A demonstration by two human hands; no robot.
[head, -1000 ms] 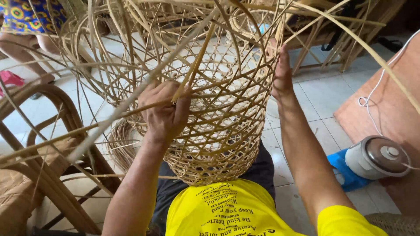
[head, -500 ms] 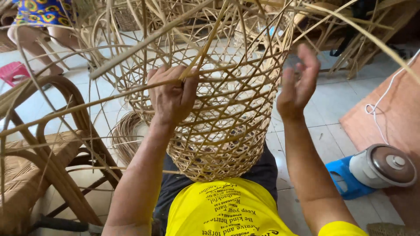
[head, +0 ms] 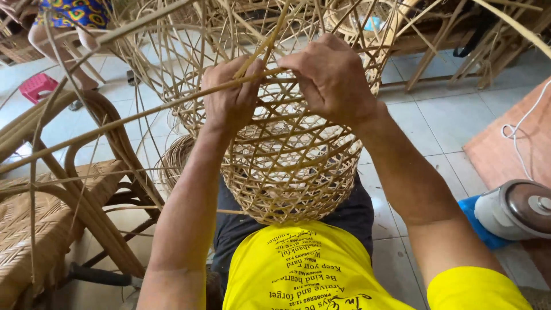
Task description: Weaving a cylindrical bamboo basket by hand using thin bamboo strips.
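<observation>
An open-weave rattan basket (head: 287, 166) rests on my lap, its closed end toward my yellow shirt and loose strands fanning out at the far end. My left hand (head: 229, 95) grips a long rattan strand (head: 132, 117) that runs off to the left, pinching it against the weave. My right hand (head: 333, 77) sits on top of the basket next to the left hand, fingers curled onto the same strand and the weave.
A rattan chair (head: 51, 201) stands at my left. Another person's legs (head: 57, 40) and a pink stool (head: 37, 86) are at the far left. A white and blue container (head: 511, 209) sits on the tiled floor at right, beside a wooden board (head: 511, 143) with a white cord.
My right hand has moved from the basket's right side, through the air, over to the top beside my left hand. The basket has tilted closer to me.
</observation>
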